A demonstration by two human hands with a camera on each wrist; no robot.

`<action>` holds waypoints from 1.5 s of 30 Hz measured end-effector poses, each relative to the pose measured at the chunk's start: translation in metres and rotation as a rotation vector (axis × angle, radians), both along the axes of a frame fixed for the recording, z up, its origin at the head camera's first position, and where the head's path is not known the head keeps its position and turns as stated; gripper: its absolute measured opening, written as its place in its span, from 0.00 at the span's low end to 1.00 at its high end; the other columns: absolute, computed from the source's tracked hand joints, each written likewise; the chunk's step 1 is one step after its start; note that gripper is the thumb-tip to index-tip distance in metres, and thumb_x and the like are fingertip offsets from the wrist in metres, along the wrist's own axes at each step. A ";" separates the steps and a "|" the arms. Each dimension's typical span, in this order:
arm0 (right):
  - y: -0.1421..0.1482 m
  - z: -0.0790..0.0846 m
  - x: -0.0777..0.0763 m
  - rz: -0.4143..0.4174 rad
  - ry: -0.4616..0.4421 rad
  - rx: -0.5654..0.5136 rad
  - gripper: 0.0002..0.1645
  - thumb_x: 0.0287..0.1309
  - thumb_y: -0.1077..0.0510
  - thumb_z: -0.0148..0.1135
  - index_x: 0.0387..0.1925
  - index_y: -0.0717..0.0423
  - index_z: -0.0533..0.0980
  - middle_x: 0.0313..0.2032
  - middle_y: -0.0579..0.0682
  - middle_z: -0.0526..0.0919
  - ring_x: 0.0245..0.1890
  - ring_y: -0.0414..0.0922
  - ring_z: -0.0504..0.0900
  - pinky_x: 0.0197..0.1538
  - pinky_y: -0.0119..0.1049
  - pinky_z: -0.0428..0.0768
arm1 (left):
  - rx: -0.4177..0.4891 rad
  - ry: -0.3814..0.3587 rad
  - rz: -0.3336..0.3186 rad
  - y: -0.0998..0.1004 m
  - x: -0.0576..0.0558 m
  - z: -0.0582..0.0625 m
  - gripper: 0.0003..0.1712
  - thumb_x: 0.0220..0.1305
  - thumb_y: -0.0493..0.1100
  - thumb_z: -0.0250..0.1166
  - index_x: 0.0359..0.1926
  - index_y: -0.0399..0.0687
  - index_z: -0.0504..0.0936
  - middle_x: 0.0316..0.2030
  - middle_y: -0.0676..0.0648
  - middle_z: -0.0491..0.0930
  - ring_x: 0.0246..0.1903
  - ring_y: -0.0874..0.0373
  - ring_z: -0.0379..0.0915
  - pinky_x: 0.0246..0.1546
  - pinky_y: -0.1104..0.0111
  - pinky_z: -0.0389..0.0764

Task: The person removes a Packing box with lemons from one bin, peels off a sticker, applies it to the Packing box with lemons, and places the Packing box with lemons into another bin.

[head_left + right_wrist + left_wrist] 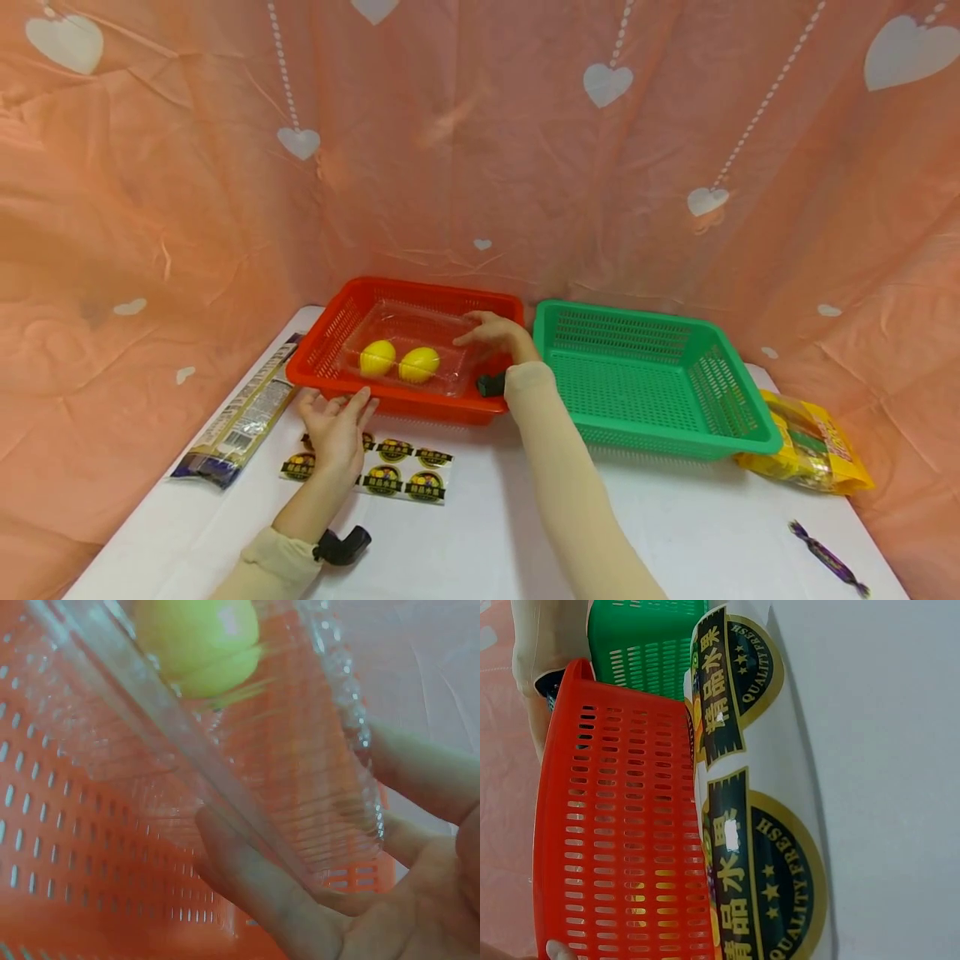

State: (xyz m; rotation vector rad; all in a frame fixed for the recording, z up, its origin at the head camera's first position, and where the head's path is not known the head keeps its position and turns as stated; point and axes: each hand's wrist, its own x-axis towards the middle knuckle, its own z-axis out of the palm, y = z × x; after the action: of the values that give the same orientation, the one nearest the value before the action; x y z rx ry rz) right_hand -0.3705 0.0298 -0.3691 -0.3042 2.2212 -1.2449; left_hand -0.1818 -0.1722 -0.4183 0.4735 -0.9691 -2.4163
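Inside the red basket [450,410] lies a clear plastic box [416,321], slightly tilted, with two yellow rounded fruits [377,358] in it. My right hand [497,332] grips the box at its right end, thumb and fingers on either side, as the right wrist view shows. At the basket's front left, my left hand [336,429] has its fingers spread and relaxed near the rim. A fingertip [559,950] shows against the red wall in the left wrist view. Beneath the left hand is a white sheet of round fruit stickers [393,479], partly covered by it.
A green basket [637,387] stands right of the red one. Beyond it lies a yellow snack bag [813,442], with a purple wrapped candy [828,558] nearer the front. A long flat packet [243,417] lies along the left edge. A pink curtain [480,167] hangs behind.
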 end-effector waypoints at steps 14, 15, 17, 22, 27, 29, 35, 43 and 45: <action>0.002 0.000 0.002 -0.083 -0.096 -0.212 0.32 0.64 0.65 0.63 0.69 0.59 0.68 0.67 0.59 0.67 0.57 0.57 0.77 0.46 0.49 0.84 | -0.030 -0.039 -0.006 0.004 0.001 -0.004 0.35 0.64 0.22 0.60 0.56 0.54 0.49 0.33 0.47 0.62 0.32 0.60 0.72 0.40 0.68 0.85; 0.002 0.002 0.003 -0.086 -0.095 -0.222 0.32 0.64 0.65 0.63 0.69 0.58 0.68 0.67 0.59 0.67 0.56 0.57 0.77 0.46 0.49 0.84 | -0.028 -0.039 -0.007 0.005 0.001 -0.004 0.36 0.63 0.22 0.60 0.56 0.54 0.49 0.33 0.47 0.62 0.31 0.60 0.72 0.40 0.68 0.85; 0.004 0.007 0.005 -0.100 -0.100 -0.235 0.32 0.65 0.64 0.63 0.69 0.57 0.67 0.67 0.59 0.67 0.53 0.55 0.78 0.46 0.49 0.85 | -0.027 -0.039 -0.008 0.005 0.001 -0.003 0.36 0.63 0.22 0.61 0.56 0.54 0.49 0.33 0.47 0.61 0.31 0.60 0.71 0.40 0.69 0.85; 0.010 0.031 0.008 -0.113 -0.092 -0.253 0.34 0.65 0.63 0.63 0.71 0.55 0.65 0.64 0.60 0.71 0.33 0.49 0.84 0.44 0.48 0.85 | -0.032 -0.034 0.000 0.007 0.001 -0.001 0.36 0.63 0.22 0.61 0.55 0.54 0.49 0.34 0.46 0.61 0.31 0.60 0.71 0.40 0.69 0.85; 0.033 0.063 0.013 -0.092 -0.096 -0.255 0.37 0.66 0.65 0.61 0.74 0.54 0.61 0.65 0.62 0.70 0.34 0.53 0.85 0.46 0.51 0.84 | -0.030 -0.032 0.009 0.007 0.001 -0.001 0.36 0.63 0.21 0.60 0.56 0.54 0.49 0.33 0.46 0.62 0.31 0.59 0.72 0.39 0.68 0.85; 0.045 0.073 0.016 -0.073 -0.088 -0.250 0.37 0.67 0.66 0.60 0.74 0.54 0.60 0.67 0.62 0.68 0.38 0.53 0.84 0.47 0.51 0.84 | -0.034 -0.035 0.010 0.006 0.000 -0.001 0.37 0.63 0.21 0.60 0.58 0.53 0.49 0.33 0.47 0.62 0.31 0.60 0.72 0.39 0.68 0.85; 0.087 0.094 0.036 -0.006 -0.042 -0.221 0.38 0.68 0.65 0.58 0.76 0.53 0.58 0.70 0.63 0.64 0.33 0.47 0.85 0.41 0.46 0.86 | -0.029 -0.031 0.013 0.004 0.001 -0.003 0.38 0.63 0.21 0.60 0.60 0.52 0.48 0.32 0.47 0.65 0.32 0.59 0.73 0.39 0.67 0.85; 0.149 0.112 0.083 0.111 -0.022 -0.196 0.39 0.68 0.64 0.57 0.76 0.58 0.54 0.70 0.70 0.60 0.52 0.62 0.82 0.44 0.47 0.85 | -0.032 -0.036 -0.008 0.004 0.001 -0.002 0.39 0.64 0.23 0.60 0.62 0.52 0.46 0.35 0.46 0.61 0.32 0.60 0.71 0.45 0.67 0.84; 0.163 0.113 0.098 0.124 -0.015 -0.199 0.38 0.68 0.63 0.58 0.75 0.59 0.56 0.68 0.71 0.62 0.54 0.65 0.80 0.45 0.49 0.85 | -0.038 -0.037 -0.015 0.004 0.001 0.000 0.40 0.65 0.23 0.60 0.63 0.52 0.45 0.35 0.46 0.61 0.32 0.60 0.71 0.46 0.66 0.83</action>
State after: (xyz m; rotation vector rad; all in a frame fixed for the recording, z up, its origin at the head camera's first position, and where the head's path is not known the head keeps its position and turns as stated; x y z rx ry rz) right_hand -0.2728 0.1930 -0.2562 -0.5004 2.0353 -1.3969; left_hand -0.1811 -0.1681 -0.4188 0.5008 -1.0366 -2.4057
